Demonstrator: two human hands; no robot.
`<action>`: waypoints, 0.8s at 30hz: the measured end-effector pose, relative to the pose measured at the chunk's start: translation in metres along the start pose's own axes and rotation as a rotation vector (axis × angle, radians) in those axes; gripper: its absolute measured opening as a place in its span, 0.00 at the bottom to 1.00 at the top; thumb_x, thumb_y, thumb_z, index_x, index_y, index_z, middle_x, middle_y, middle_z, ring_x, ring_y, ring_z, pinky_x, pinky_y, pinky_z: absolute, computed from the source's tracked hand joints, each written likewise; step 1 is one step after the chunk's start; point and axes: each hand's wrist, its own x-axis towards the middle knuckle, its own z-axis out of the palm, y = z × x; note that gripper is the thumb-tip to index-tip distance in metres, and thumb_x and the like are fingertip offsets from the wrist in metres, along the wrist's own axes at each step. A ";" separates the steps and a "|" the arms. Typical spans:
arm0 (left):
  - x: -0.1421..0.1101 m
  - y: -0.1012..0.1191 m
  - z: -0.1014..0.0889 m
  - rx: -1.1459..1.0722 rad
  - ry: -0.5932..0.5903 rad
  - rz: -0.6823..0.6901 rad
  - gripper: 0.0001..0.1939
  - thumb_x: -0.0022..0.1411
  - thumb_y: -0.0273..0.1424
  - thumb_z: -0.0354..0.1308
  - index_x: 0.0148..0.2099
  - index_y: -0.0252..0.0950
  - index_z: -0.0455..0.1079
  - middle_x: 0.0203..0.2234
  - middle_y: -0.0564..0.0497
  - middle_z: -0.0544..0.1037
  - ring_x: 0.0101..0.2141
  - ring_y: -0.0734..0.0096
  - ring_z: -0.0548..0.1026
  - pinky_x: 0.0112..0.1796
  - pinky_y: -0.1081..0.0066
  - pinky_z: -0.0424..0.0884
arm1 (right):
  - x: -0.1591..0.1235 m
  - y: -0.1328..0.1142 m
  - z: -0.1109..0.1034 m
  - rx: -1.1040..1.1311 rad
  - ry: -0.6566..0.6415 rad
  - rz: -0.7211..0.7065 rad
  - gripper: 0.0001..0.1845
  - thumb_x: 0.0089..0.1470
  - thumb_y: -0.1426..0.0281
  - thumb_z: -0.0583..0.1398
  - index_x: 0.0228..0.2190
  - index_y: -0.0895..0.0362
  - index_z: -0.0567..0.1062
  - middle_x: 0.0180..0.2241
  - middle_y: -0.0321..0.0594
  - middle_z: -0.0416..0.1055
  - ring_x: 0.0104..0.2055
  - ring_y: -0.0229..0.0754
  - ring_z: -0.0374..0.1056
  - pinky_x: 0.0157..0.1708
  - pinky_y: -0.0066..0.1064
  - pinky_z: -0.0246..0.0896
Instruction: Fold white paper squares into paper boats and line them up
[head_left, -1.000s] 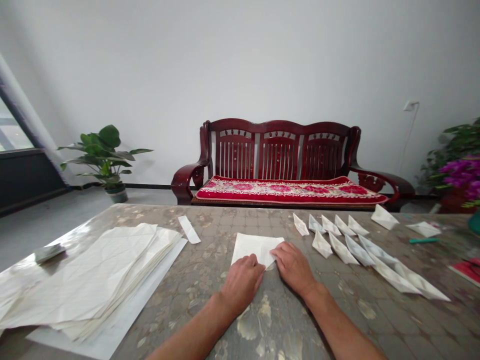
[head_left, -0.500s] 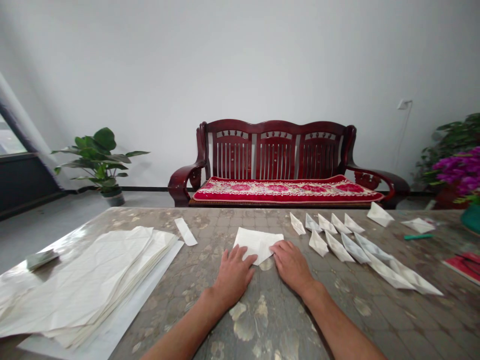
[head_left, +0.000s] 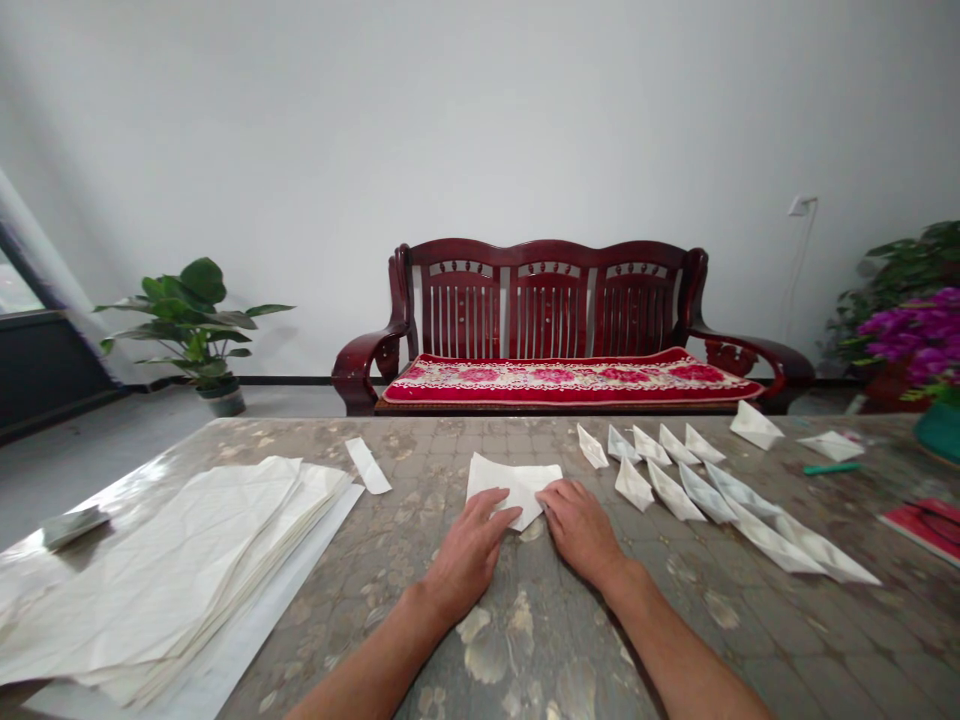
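A white folded sheet of paper [head_left: 516, 478] lies on the table between my hands, its lower edge coming to a point toward me. My left hand [head_left: 472, 545] is on the paper's lower left part, fingers bent together and the thumb reaching along the lower edge. At the right corner, my right hand [head_left: 583, 528] grips the paper between thumb and fingers; part of that corner is hidden. Close by on the right stand several folded paper boats [head_left: 679, 490] in slanting rows.
A stack of white paper sheets [head_left: 187, 560] covers the table's left side. A paper strip [head_left: 368, 466] lies beyond it. Farther right are a green pen [head_left: 831, 468], a red book [head_left: 926, 528] with glasses and a flower pot [head_left: 941, 435]. A wooden bench [head_left: 555, 310] stands behind the table [head_left: 420, 640].
My left hand's fingers have drawn in from a spread, flat pose and bent at the paper's lower edge. My right hand stays at the right corner. The view has shifted slightly.
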 end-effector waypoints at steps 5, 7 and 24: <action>0.000 -0.011 0.000 -0.047 0.086 -0.056 0.31 0.52 0.12 0.45 0.54 0.41 0.69 0.54 0.47 0.71 0.55 0.67 0.68 0.55 0.62 0.68 | 0.000 0.001 0.000 0.012 0.000 0.000 0.13 0.62 0.74 0.53 0.42 0.52 0.75 0.42 0.40 0.71 0.45 0.43 0.61 0.46 0.32 0.55; 0.000 -0.019 0.001 -0.039 0.142 -0.122 0.27 0.54 0.13 0.46 0.50 0.41 0.72 0.50 0.47 0.74 0.53 0.66 0.70 0.54 0.62 0.69 | 0.000 0.001 0.001 0.020 0.006 0.002 0.12 0.62 0.74 0.53 0.42 0.52 0.75 0.42 0.40 0.71 0.45 0.43 0.62 0.46 0.31 0.55; 0.004 -0.006 -0.014 -0.163 -0.020 -0.039 0.07 0.65 0.30 0.54 0.38 0.39 0.74 0.33 0.52 0.79 0.39 0.71 0.75 0.42 0.73 0.70 | 0.001 0.001 -0.001 0.034 -0.041 0.021 0.17 0.58 0.78 0.52 0.42 0.52 0.75 0.43 0.39 0.71 0.47 0.42 0.62 0.47 0.31 0.54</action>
